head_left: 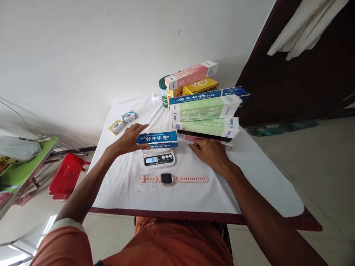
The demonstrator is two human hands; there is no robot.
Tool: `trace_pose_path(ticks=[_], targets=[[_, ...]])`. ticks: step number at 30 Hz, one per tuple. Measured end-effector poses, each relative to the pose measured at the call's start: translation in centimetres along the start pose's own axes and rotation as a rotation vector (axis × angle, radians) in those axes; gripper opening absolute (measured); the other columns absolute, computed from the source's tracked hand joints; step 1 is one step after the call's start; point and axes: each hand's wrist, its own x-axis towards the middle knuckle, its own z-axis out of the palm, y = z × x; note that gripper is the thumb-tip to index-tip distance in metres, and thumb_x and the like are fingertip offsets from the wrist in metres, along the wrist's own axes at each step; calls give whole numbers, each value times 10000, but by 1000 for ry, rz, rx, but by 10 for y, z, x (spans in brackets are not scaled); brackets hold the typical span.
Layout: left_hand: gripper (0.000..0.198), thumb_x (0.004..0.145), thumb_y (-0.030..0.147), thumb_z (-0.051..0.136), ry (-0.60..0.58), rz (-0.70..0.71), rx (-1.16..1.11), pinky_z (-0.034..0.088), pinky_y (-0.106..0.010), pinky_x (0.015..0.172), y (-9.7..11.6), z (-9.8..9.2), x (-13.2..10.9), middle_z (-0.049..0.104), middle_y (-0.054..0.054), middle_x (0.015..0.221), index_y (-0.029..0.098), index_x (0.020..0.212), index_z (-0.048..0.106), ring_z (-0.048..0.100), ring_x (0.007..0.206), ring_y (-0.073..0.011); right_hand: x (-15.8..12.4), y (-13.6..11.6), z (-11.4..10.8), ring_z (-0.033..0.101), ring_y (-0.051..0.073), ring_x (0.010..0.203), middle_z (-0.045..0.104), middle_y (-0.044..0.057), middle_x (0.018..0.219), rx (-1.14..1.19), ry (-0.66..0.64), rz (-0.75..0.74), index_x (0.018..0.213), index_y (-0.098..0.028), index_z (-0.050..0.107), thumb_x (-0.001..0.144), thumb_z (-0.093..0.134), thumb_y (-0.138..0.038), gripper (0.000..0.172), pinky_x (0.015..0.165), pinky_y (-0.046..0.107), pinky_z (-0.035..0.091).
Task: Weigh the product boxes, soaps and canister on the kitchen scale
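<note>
A blue toothpaste box (158,138) lies flat across the white digital scale (172,161), whose display seems to read 363. My left hand (128,139) is at the box's left end, thumb on the near side and fingers stretched out over the far side, spread apart. Curled fingers of my right hand (211,152) rest against the front of a pink box with a black edge (189,137); whatever may be inside them is hidden. In front of the scale a pink-strapped smartwatch (166,178) lies stretched out, its screen dark.
Behind my right hand stand green toothpaste boxes (208,109), another blue box (235,93), a yellow box (203,85), a pink box on top (191,75) and a dark green container (164,88). Two small boxes (123,122) lie back left. A red stool (66,177) stands beside the table.
</note>
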Motion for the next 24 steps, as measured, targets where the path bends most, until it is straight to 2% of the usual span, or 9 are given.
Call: trace_pose_path(ticks=[2, 5, 8, 11, 15, 19, 21, 24], targets=[[870, 863, 697, 702, 145, -25, -56, 466, -522, 1130, -1, -8, -9, 559, -142, 1451, 281, 1573, 418, 564, 1332, -348, 0, 0, 0, 689, 226, 797, 757, 82, 820, -6, -3, 4, 794, -179, 697, 1037, 517, -380, 363, 606, 292, 303], [861, 886, 694, 679, 344, -68, -108, 522, -492, 1075, -5, -21, -23, 565, -144, 1444, 276, 1580, 388, 613, 1272, -309, 0, 1, 1, 688, 230, 798, 755, 81, 811, -20, -3, 2, 802, -183, 703, 1031, 516, -396, 365, 610, 293, 309], [867, 894, 677, 683, 431, -92, -100, 549, -486, 1038, -9, -30, -35, 562, -153, 1451, 267, 1585, 360, 626, 1248, -294, 1, 0, 1, 681, 228, 788, 751, 83, 803, -32, -1, -3, 782, -184, 701, 1020, 519, -402, 370, 617, 294, 316], [883, 900, 673, 676, 457, -109, -75, 550, -489, 1031, -11, -33, -41, 553, -160, 1459, 259, 1598, 327, 619, 1254, -297, 0, -1, 0, 675, 224, 780, 746, 81, 793, -30, -6, -1, 761, -187, 692, 1015, 517, -399, 374, 615, 294, 316], [937, 882, 707, 675, 443, -110, -55, 533, -504, 1050, -9, -28, -39, 548, -165, 1460, 265, 1615, 292, 605, 1274, -311, -1, -1, 0, 670, 220, 771, 742, 75, 786, -7, -7, 3, 760, -190, 681, 1021, 511, -400, 376, 610, 293, 318], [989, 860, 729, 683, 377, -99, -50, 496, -516, 1098, -3, -16, -28, 523, -166, 1478, 275, 1630, 260, 576, 1310, -329, -1, -1, 0, 666, 215, 756, 741, 71, 782, 1, -6, 10, 754, -189, 677, 1023, 518, -392, 372, 610, 294, 314], [943, 868, 713, 684, 304, -87, -26, 460, -527, 1136, 0, -8, -21, 516, -161, 1485, 273, 1612, 308, 537, 1358, -350, -1, -1, -1, 670, 214, 761, 747, 73, 796, 3, -9, 10, 759, -187, 682, 1027, 519, -387, 372, 607, 294, 306], [765, 897, 642, 688, 114, -83, 33, 407, -559, 1164, 2, 5, -8, 557, -143, 1441, 262, 1522, 463, 519, 1371, -371, -1, -1, -3, 684, 215, 789, 762, 78, 833, 3, -5, 4, 788, -181, 700, 1031, 526, -367, 352, 611, 293, 302]])
